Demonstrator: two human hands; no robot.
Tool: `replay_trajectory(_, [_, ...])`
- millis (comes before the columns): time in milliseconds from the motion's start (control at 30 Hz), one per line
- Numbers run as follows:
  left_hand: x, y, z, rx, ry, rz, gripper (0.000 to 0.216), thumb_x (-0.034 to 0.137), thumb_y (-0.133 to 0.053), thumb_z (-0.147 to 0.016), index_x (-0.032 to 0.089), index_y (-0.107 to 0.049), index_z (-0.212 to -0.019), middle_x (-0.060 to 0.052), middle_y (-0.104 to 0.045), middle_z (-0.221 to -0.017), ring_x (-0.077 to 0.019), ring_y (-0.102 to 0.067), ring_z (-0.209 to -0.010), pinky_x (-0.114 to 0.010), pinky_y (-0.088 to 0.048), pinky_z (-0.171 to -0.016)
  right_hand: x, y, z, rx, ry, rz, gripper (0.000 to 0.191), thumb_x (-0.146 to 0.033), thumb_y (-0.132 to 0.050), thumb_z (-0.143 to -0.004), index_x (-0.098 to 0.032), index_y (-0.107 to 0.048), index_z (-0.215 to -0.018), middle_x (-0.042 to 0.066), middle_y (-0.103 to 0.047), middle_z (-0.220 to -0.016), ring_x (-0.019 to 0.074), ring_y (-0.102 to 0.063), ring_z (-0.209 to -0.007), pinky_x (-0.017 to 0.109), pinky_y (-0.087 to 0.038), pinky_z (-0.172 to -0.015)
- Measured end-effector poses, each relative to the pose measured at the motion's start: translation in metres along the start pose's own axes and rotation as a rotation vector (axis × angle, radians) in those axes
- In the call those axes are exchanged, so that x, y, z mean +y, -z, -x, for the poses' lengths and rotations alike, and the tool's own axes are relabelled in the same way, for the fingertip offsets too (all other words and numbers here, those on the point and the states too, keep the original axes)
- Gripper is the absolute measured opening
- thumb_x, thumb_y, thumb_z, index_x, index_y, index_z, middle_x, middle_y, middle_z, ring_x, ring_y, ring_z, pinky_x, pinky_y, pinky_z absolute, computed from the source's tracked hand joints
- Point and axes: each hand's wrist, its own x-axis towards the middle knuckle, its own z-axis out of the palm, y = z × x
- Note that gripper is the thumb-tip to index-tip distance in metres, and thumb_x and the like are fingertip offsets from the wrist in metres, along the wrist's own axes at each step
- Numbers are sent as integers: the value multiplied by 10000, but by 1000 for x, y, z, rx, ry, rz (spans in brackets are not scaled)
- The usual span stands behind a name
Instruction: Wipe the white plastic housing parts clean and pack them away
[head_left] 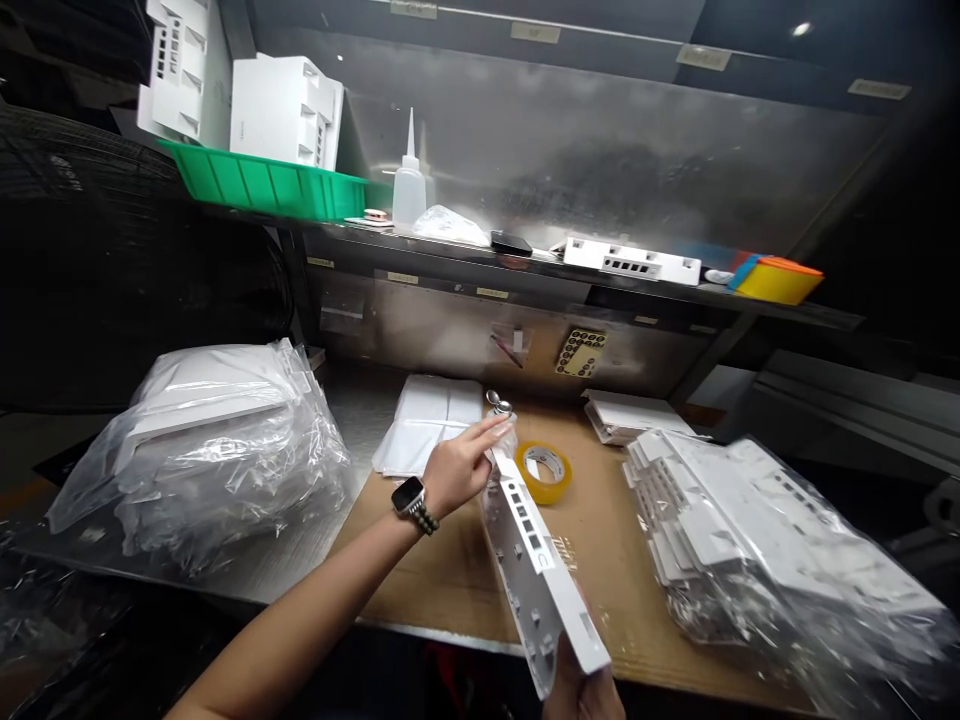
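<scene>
A long white plastic housing [536,560] with port cut-outs stands tilted on edge over the brown cardboard mat [435,570]. My right hand [581,690] grips its near end at the bottom of the view. My left hand [461,465], wearing a watch and a bead bracelet, rests its fingers on the housing's far end. A small clear plastic bag with a metal part [501,408] sits right at those fingertips. A roll of yellow tape [546,470] lies flat just behind the housing.
A bagged stack of white housings [750,550] lies at the right, a bagged pile of white panels [210,440] at the left. Flat white sheets [427,420] lie behind. The shelf above carries a green tray [262,185], a squeeze bottle [409,180] and another housing [634,260].
</scene>
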Motion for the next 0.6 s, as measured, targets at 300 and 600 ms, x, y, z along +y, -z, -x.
replay_trajectory(300, [60,-12,50,-113,-120,-184,1063,-171,-328,-710,245,-33,-1643,-93,-314,-1661,-285,-743,-945,-432,-654,-658,-9,28,-67,220,-503,-347,862,-769,-712,-757,-96,-686,-1294,148,-791,-979,307,-759,-850,310,-616,-596])
replay_trajectory(600, [131,-19,65,-226,-63,623,1111,-23,-499,-714,266,33,-1647,-95,-31,-1730,-323,-355,-1516,-467,-423,-1187,-43,12,-35,168,13,-307,596,-566,-586,-966,-140,-620,-1382,172,-620,-1431,335,-626,-1278,412,-579,-983])
